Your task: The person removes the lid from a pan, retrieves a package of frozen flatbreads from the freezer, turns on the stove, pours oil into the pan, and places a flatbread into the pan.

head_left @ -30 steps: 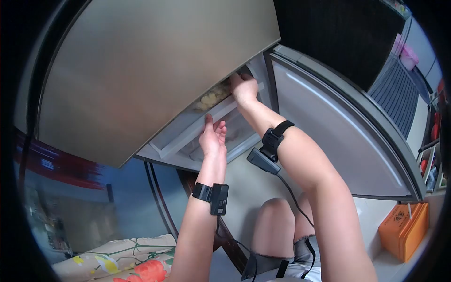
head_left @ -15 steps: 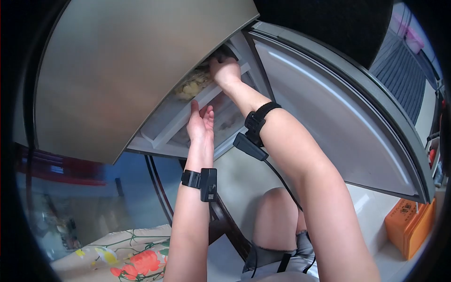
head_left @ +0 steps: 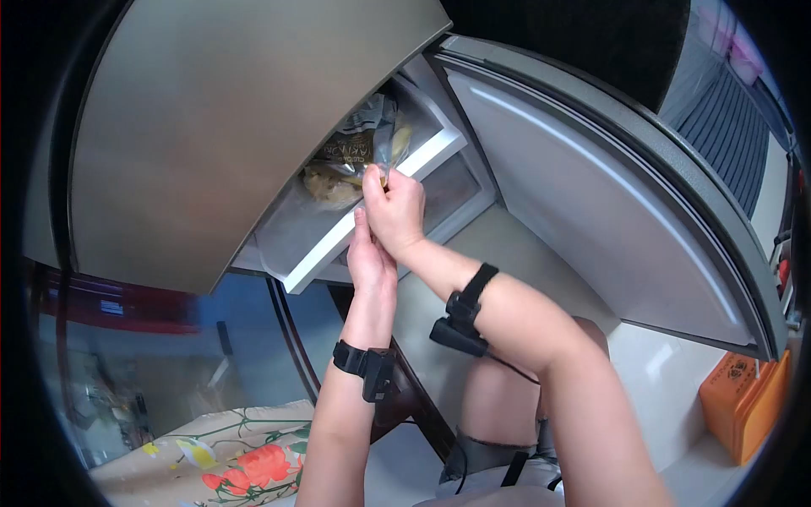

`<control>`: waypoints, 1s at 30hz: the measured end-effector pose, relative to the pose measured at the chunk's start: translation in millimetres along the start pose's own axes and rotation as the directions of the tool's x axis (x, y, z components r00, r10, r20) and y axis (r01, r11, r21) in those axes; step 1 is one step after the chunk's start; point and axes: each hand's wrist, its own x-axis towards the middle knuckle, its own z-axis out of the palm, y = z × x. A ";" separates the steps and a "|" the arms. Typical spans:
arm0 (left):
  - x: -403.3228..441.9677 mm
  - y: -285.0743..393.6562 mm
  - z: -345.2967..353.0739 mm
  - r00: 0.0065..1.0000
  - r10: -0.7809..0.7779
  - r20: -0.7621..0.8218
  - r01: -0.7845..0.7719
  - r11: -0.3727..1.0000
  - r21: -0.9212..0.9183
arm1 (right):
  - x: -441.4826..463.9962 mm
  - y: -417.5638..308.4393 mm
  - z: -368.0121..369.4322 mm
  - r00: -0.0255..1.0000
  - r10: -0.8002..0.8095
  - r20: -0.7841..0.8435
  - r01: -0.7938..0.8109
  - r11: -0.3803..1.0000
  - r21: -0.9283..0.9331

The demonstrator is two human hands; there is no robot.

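Observation:
A white-edged freezer drawer (head_left: pixel 317 255) stands pulled out below the grey upper door. In it lies a clear plastic bag (head_left: pixel 359 139) with dark printing, beside a lumpy pale-brown bagged item (head_left: pixel 331 188). My right hand (head_left: pixel 397 209) is closed on the near end of the printed bag, above the drawer's front edge. Just below it, my left hand (head_left: pixel 372 264) holds the drawer front, its thumb up against the edge; the other fingers are mostly hidden. Each forearm wears a black strapped device.
The lower fridge door (head_left: pixel 591 194) hangs wide open to the right. A large grey door (head_left: pixel 228 144) covers the upper left. An orange box (head_left: pixel 743 406) sits on the floor at right. Flowered cloth (head_left: pixel 228 456) lies lower left, near a dark wooden frame (head_left: pixel 422 414).
The drawer has come further out toward me. My right hand has moved from deep inside the drawer to its front edge, with the printed bag now showing. My left hand has shifted slightly right and down.

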 end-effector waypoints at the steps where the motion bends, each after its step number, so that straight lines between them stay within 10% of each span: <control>1: -4.6 -0.6 0.7 1.000 -0.003 -0.002 0.003 1.000 -0.005 | -6.5 1.6 0.5 0.999 0.039 -0.002 -0.038 0.998 0.057; 11: -33.5 -1.6 9.5 0.998 -0.012 -0.061 0.013 1.000 0.016 | -32.5 -36.4 -45.4 0.958 0.218 0.187 -0.286 0.779 0.559; 27: -56.7 3.0 15.5 0.993 -0.065 -0.098 0.063 0.998 -0.024 | 22.1 -49.7 -71.3 0.935 0.354 -0.005 -0.266 0.712 0.650; 30: -53.8 -0.3 13.6 0.995 -0.039 -0.095 0.040 0.999 0.015 | -14.9 -92.8 -53.8 0.985 0.144 0.099 -0.169 0.932 0.322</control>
